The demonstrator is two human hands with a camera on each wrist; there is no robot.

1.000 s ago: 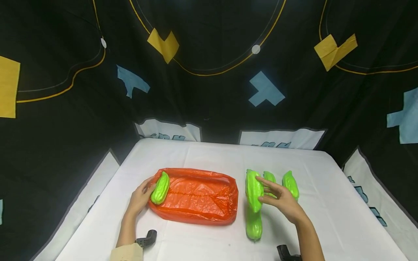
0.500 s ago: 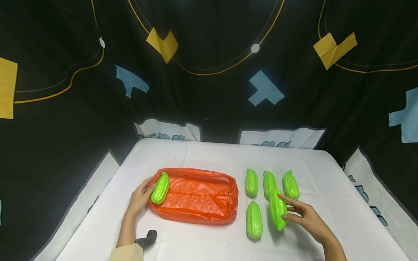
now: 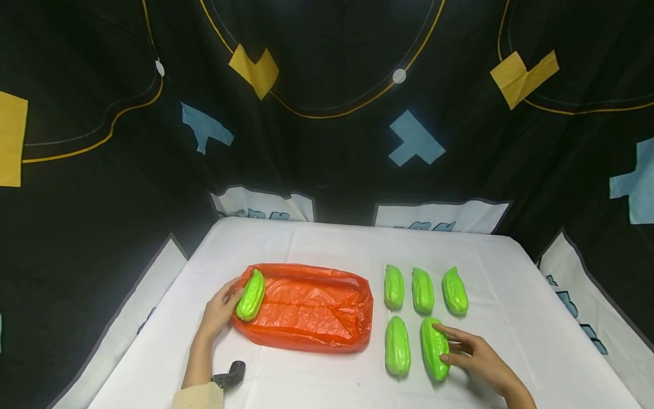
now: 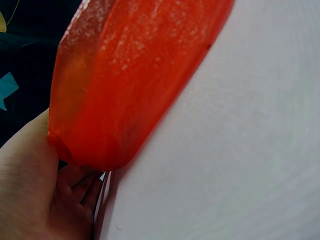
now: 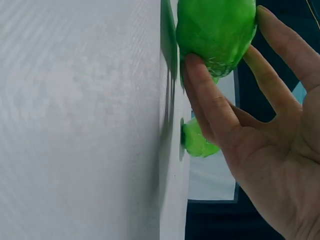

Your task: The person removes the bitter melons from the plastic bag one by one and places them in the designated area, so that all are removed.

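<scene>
My right hand (image 3: 474, 357) pinches a green ridged bitter melon (image 3: 434, 347) between thumb and fingers at the near right, low at the white tabletop. In the right wrist view, the fingers of this hand (image 5: 270, 135) reach to both sides of the bitter melon (image 5: 217, 30). On the left, my left hand (image 3: 219, 309) grips the left edge of an opened red plastic bag (image 3: 317, 307). The left wrist view has the bag's end (image 4: 105, 125) between thumb and fingers, which are partly hidden. Another bitter melon (image 3: 251, 295) lies inside the bag, at its left end.
Three bitter melons stand in a far row: left (image 3: 394, 287), middle (image 3: 423, 291) and right (image 3: 455, 291). One more (image 3: 397, 346) lies nearer, left of the held one. A white cloth (image 3: 306, 386) covers the table, with a black curtain (image 3: 327, 159) behind.
My right hand has carried its bitter melon from above the left ones rightward and toward me, then down to the table beside the near one. My left hand and the bag stay put.
</scene>
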